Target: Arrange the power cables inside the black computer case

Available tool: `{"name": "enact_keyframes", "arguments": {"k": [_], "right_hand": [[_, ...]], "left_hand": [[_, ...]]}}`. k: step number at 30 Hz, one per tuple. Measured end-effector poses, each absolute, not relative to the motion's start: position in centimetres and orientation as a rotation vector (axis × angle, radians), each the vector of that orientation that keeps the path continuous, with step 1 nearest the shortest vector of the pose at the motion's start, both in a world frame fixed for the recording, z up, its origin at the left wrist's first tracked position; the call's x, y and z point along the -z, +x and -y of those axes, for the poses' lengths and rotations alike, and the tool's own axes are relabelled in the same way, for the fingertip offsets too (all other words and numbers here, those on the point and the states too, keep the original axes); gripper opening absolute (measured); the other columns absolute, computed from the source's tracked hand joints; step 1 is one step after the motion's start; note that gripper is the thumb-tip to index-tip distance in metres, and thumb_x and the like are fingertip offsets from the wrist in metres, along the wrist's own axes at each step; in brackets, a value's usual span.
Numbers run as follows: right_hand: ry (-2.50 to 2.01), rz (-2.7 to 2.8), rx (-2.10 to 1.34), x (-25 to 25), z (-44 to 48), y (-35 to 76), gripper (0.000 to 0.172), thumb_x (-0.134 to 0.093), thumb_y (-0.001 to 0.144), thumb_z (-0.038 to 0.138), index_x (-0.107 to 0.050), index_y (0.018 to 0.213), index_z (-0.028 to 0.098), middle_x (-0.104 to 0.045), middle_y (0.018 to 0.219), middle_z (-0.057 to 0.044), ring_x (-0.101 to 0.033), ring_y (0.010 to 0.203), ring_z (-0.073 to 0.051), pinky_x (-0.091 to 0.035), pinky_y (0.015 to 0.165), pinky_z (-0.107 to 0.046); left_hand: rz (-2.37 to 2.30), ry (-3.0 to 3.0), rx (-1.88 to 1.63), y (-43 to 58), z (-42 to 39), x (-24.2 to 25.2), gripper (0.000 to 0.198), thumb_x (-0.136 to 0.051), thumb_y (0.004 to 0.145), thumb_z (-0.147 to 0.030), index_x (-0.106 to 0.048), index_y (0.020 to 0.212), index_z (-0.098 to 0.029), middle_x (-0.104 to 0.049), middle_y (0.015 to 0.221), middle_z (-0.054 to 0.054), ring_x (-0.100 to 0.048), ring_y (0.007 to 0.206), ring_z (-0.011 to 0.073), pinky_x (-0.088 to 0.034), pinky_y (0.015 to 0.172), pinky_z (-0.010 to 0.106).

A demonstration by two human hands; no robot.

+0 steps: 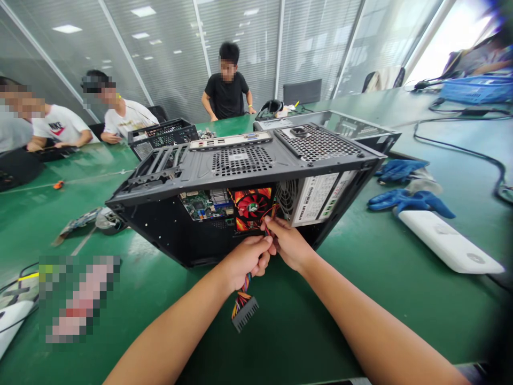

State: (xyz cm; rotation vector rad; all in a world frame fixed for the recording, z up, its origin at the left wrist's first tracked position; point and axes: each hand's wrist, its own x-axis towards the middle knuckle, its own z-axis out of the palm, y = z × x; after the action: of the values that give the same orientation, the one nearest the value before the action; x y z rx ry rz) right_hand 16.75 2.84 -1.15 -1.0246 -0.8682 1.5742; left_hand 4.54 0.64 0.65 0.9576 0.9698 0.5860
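Observation:
A black computer case (224, 166) lies on its side on the green table (360, 278), its open side facing me. Inside I see a motherboard (200, 203), a red fan (252, 206) and a power supply (316, 195). My left hand (244, 262) is closed round a bundle of coloured wires (245, 286) that ends in a black multi-pin connector (245, 313) hanging below my fist. My right hand (286, 243) pinches the same wire bundle just in front of the fan, touching my left hand.
Blue gloves (409, 200) and a white oblong device (449, 243) lie to the right. A second case (344, 125) stands behind, a black drive cage (162, 136) at back left. Three people sit along the far and left edges. Cables (473, 152) trail at right.

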Motion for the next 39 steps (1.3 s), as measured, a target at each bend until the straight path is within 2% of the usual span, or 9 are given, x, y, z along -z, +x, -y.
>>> {"name": "enact_keyframes", "arguments": {"k": [5,10,12,19,23,27,32,35,39], "right_hand": [[-1.027,0.860,-1.557,1.1,-2.8,16.7,0.046,-0.073,0.063,0.060,-0.055,0.074,0.019,-0.039,0.047,0.010,-0.038,0.037,-0.008,-0.030,0.037,-0.023],[-1.034,0.834,-1.529,1.2,-2.9,16.6,0.048,-0.076,0.058,0.061,-0.056,0.069,0.018,-0.032,0.047,0.011,-0.033,0.041,-0.006,-0.027,0.039,-0.022],[-1.039,0.844,-1.522,1.3,-2.9,16.6,0.049,-0.075,0.059,0.061,-0.057,0.069,0.017,-0.032,0.047,0.010,-0.033,0.042,-0.006,-0.025,0.040,-0.022],[-1.008,0.876,-1.572,1.5,-2.9,16.7,0.047,-0.071,0.066,0.062,-0.056,0.075,0.018,-0.039,0.051,0.009,-0.038,0.042,-0.007,-0.031,0.042,-0.023],[-1.010,0.912,-1.565,1.5,-2.9,16.8,0.046,-0.071,0.067,0.060,-0.056,0.077,0.018,-0.040,0.049,0.009,-0.038,0.040,-0.007,-0.028,0.042,-0.023],[-1.027,0.972,-1.553,1.6,-3.0,16.9,0.044,-0.068,0.070,0.059,-0.056,0.079,0.018,-0.042,0.046,0.009,-0.039,0.039,-0.008,-0.025,0.042,-0.024],[-1.036,0.984,-1.558,1.8,-3.0,17.0,0.043,-0.068,0.070,0.059,-0.055,0.077,0.019,-0.045,0.048,0.007,-0.042,0.043,-0.009,-0.028,0.046,-0.024],[-0.995,0.960,-1.574,1.9,-3.1,17.0,0.042,-0.070,0.069,0.058,-0.054,0.076,0.019,-0.047,0.054,0.006,-0.041,0.046,-0.008,-0.028,0.048,-0.025],[-0.985,0.928,-1.605,1.8,-3.1,17.1,0.041,-0.072,0.068,0.056,-0.054,0.075,0.019,-0.045,0.054,0.007,-0.039,0.047,-0.008,-0.029,0.050,-0.025]], "left_hand": [[-1.291,1.372,-0.562,5.0,-0.4,-0.5,0.032,-0.036,0.095,-0.034,-0.049,0.071,-0.018,-0.041,0.040,-0.007,-0.031,0.030,0.0071,-0.024,0.036,0.019],[-1.430,1.824,-0.592,4.7,-0.7,-0.1,0.025,-0.040,0.092,-0.026,-0.052,0.071,-0.018,-0.047,0.048,-0.004,-0.047,0.041,0.0110,-0.034,0.048,0.022],[-1.434,1.876,-0.609,4.6,-0.8,0.1,0.024,-0.041,0.091,-0.024,-0.053,0.071,-0.017,-0.048,0.049,-0.003,-0.049,0.044,0.0117,-0.034,0.050,0.023],[-1.407,1.672,-0.595,4.7,-0.8,-0.2,0.027,-0.039,0.093,-0.026,-0.053,0.071,-0.017,-0.045,0.042,-0.006,-0.044,0.036,0.0095,-0.033,0.046,0.020],[-1.397,1.489,-0.579,4.8,-0.7,-0.7,0.028,-0.040,0.093,-0.030,-0.053,0.072,-0.017,-0.043,0.041,-0.007,-0.036,0.031,0.0076,-0.027,0.038,0.018],[-1.228,1.275,-0.600,4.6,-0.7,-0.8,0.029,-0.041,0.094,-0.032,-0.052,0.072,-0.016,-0.045,0.042,-0.007,-0.029,0.030,0.0051,-0.022,0.035,0.017],[-0.966,0.860,-0.655,4.0,-1.1,-0.6,0.031,-0.045,0.094,-0.037,-0.055,0.075,-0.013,-0.038,0.044,-0.008,-0.023,0.031,0.0023,-0.017,0.036,0.016],[-0.882,0.631,-0.599,3.6,-1.6,-0.5,0.043,-0.035,0.097,-0.041,-0.057,0.075,-0.012,-0.034,0.044,-0.008,-0.021,0.031,0.0022,-0.015,0.035,0.016],[-0.785,0.430,-0.531,3.2,-2.1,-0.4,0.046,-0.027,0.098,-0.034,-0.058,0.074,-0.010,-0.031,0.043,-0.008,-0.021,0.029,0.0024,-0.017,0.034,0.016]]}}
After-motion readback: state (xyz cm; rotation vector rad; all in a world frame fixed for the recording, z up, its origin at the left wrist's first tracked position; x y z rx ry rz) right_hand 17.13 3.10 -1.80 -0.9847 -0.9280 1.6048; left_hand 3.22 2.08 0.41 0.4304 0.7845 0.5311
